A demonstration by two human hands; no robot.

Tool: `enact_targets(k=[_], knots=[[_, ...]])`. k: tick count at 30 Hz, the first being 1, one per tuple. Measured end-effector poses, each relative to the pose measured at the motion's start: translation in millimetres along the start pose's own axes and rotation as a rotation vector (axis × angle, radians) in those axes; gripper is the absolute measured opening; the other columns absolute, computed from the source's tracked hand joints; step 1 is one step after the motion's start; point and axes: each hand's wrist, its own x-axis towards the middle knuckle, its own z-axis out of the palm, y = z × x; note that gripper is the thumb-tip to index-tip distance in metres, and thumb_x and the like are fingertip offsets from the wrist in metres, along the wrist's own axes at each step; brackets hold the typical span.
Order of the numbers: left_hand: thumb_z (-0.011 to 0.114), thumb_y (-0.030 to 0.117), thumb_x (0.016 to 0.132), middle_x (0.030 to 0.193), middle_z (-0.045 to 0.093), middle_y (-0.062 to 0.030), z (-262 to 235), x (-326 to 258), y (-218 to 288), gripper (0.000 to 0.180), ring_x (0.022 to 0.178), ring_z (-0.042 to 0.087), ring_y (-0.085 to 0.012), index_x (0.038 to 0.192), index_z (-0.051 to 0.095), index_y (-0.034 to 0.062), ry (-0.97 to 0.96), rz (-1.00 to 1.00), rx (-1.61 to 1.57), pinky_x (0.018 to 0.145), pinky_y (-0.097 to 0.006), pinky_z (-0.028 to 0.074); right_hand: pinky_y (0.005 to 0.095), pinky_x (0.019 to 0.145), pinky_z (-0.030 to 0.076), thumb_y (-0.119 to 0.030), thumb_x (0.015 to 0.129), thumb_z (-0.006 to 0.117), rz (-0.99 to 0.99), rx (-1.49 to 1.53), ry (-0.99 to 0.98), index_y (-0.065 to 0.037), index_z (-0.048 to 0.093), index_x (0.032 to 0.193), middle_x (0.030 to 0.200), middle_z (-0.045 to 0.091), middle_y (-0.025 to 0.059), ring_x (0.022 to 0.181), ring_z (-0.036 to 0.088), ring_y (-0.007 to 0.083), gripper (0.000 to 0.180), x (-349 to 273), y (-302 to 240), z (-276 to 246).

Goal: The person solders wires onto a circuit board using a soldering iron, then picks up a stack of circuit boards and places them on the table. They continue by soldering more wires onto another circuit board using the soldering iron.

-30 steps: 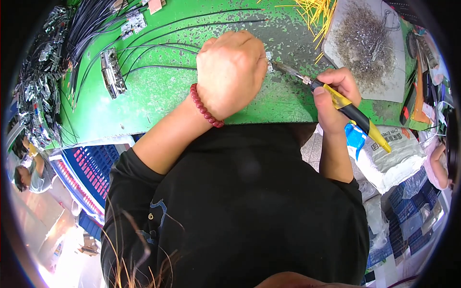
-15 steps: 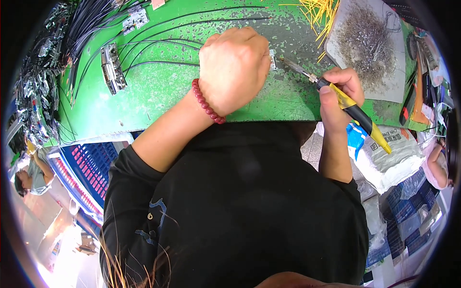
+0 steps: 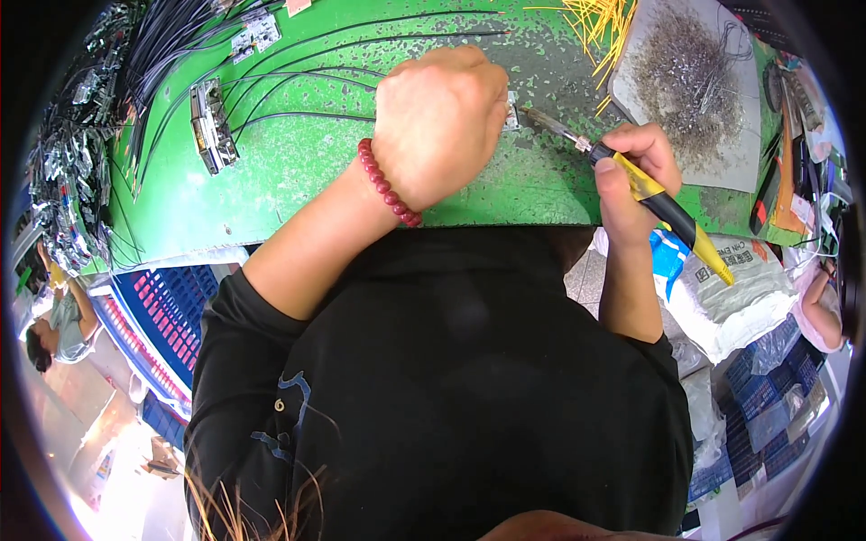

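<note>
My left hand (image 3: pixel 439 119) is closed in a fist over a small metal part (image 3: pixel 511 110) on the green worktop (image 3: pixel 298 171), with a red bead bracelet (image 3: pixel 388 183) on the wrist. My right hand (image 3: pixel 631 171) grips a yellow-and-black soldering iron (image 3: pixel 663 209) like a pen. Its metal tip (image 3: pixel 546 122) points left and sits right beside the small part at my left fist. What lies under the fist is hidden.
Black cables (image 3: pixel 307 81) run across the worktop to a metal connector block (image 3: pixel 213 126). A grey sheet piled with wire scraps (image 3: pixel 690 77) lies at the right, yellow wire pieces (image 3: pixel 600 22) above it. A blue crate (image 3: pixel 167 316) stands below the table edge; another person (image 3: pixel 59 316) is at far left.
The soldering iron tip has stayed at the small part while both hands shifted only slightly. The view has drifted a little.
</note>
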Motion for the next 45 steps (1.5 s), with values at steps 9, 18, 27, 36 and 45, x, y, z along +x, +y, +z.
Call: enact_targets(k=[9,18,27,36,45], knots=[[0.065,0.010,0.077,0.078,0.062,-0.0077,3,-1,-1,0.005,0.075,0.062,-0.0293,0.074,0.063,0.0063,0.025,0.022,0.028,0.063,-0.038,0.050,0.0192,0.057,0.034,-0.008,0.079,0.070,0.014,-0.010,-0.023,-0.001,0.055,0.090,0.077,0.053,-0.0011,0.064,0.044,0.0026,0.019,1,-1,1],[0.065,0.010,0.077,0.077,0.062,-0.0076,1,2,-1,0.006,0.074,0.062,-0.0292,0.072,0.063,0.0063,0.027,0.023,0.022,0.063,-0.039,0.050,0.0196,0.061,0.035,-0.015,0.081,0.073,-0.107,0.081,0.101,-0.002,0.056,0.094,0.081,0.054,0.0004,0.068,0.044,0.0042,0.025,0,13,-5],[0.072,0.011,0.072,0.084,0.063,-0.0090,-19,30,-26,0.010,0.083,0.062,-0.0291,0.075,0.065,0.0058,0.133,0.111,0.112,0.073,-0.040,0.048,0.0216,0.070,0.043,-0.007,0.084,0.072,-0.111,-0.001,0.178,-0.001,0.055,0.107,0.091,0.057,0.0028,0.077,0.051,0.0069,0.030,-2,0,9],[0.062,0.019,0.087,0.099,0.064,-0.0122,-28,45,-33,0.015,0.077,0.063,-0.0358,0.093,0.057,0.0062,-0.008,-0.163,0.138,0.065,-0.044,0.050,0.0212,0.067,0.040,-0.012,0.084,0.074,-0.104,-0.013,0.204,-0.001,0.055,0.106,0.086,0.055,0.0004,0.074,0.048,0.0062,0.031,-2,0,6],[0.067,0.019,0.082,0.091,0.060,-0.0107,-28,46,-44,0.013,0.077,0.063,-0.0328,0.085,0.061,0.0080,-0.025,-0.025,0.168,0.066,-0.043,0.051,0.0204,0.055,0.046,-0.014,0.093,0.062,-0.018,0.100,0.156,0.001,0.055,0.121,0.076,0.066,0.0074,0.057,0.056,0.0070,0.032,0,-7,13]])
